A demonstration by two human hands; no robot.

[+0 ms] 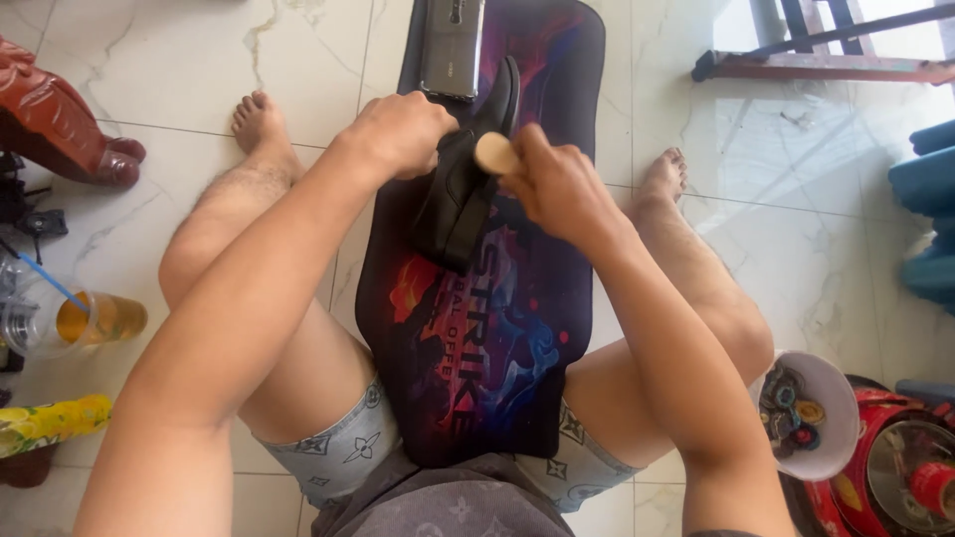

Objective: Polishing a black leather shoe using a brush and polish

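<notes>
With the left hand (400,131) gripping the black leather shoe (460,184) steady above the printed mat (497,328), the right hand (557,184), fingers closed round a wooden-handled brush (493,152), does best with short, even strokes.

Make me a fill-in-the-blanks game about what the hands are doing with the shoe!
1. The left hand holds a shiny leather shoe coloured ____.
2. The right hand grips a round-ended brush handle made of pale ____.
3. The shoe is above a long colourful mat lying on the white marble ____.

Missing words: black; wood; floor
</notes>
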